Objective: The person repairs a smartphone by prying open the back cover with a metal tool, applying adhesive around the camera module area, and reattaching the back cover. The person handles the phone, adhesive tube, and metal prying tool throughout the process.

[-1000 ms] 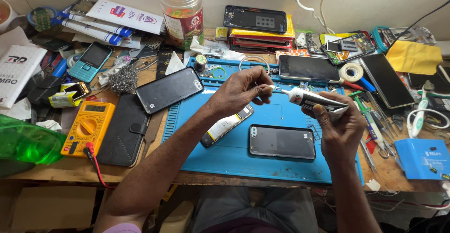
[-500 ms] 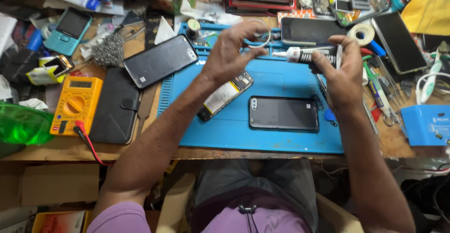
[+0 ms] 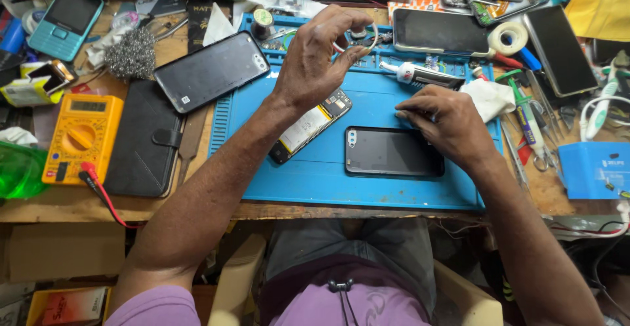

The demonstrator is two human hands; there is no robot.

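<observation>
My left hand [image 3: 318,60] hovers over the far part of the blue work mat [image 3: 315,175], thumb and fingertips pinched together; I cannot make out anything between them. Just below its wrist lies an opened phone body [image 3: 308,128] with its battery showing. My right hand [image 3: 449,126] rests on the upper right edge of a black phone [image 3: 387,155] that lies back up on the mat, with bent fingertips pressed to its rim. A white glue tube [image 3: 420,75] lies on the mat just beyond that hand, beside a white cloth [image 3: 489,96].
Left of the mat sit a black phone back [image 3: 210,70], a black wallet case [image 3: 144,139], a yellow multimeter [image 3: 82,136] with a red lead, steel wool [image 3: 131,54] and a teal keypad phone [image 3: 65,14]. More phones [image 3: 436,31], a tape roll [image 3: 508,37], tweezers and a blue box [image 3: 594,168] crowd the right.
My right hand has set the glue tube down on the mat and dropped onto the black phone. My left hand stays raised and pinched. The camera has tilted down and closer.
</observation>
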